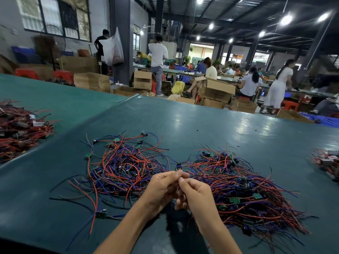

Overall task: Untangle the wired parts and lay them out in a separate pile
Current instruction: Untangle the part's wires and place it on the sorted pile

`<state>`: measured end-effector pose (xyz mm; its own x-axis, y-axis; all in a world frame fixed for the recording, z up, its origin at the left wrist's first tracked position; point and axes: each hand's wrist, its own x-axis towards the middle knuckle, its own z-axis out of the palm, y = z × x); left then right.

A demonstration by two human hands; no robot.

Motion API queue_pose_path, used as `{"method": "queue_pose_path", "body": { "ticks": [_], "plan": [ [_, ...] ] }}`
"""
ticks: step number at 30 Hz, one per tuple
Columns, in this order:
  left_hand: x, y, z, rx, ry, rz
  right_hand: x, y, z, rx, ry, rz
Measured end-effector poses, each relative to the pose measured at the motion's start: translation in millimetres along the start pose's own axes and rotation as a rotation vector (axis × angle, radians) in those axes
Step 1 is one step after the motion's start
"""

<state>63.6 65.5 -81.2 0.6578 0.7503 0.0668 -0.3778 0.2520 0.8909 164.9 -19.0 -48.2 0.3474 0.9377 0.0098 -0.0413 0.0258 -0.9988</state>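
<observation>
Both hands meet over the near middle of the green tabletop [211, 125]. The left hand [163, 187] and the right hand [197, 194] are curled, their fingers [177, 174] pressed tip to tip in a narrow pinch on the wires of one part [178, 165]. Its small dark body stands just above the fingertips, and thin black leads arch out from it to either side.

Left of the hands lies the left pile [124, 167], a loose tangle of red, blue and black wires with small green boards at its edges. Right of the hands lies the right pile [244, 187], denser, its wires fanning toward the near right. The held part sits between the two piles. A single board [101, 214] with red and blue leads lies apart at the near left.

Another red heap [18, 131] sits at the far left, and a smaller one [327, 161] at the right edge. Beyond the tabletop, cartons [216, 90] stand among people at work
</observation>
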Motion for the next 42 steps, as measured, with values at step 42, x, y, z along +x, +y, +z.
{"method": "queue_pose_path", "body": {
  "ticks": [42],
  "plan": [
    [7.8,10.7,-7.2,-0.137,0.158,0.048,-58.2,38.8,-25.4,-0.534,0.052,-0.334]
  ]
}}
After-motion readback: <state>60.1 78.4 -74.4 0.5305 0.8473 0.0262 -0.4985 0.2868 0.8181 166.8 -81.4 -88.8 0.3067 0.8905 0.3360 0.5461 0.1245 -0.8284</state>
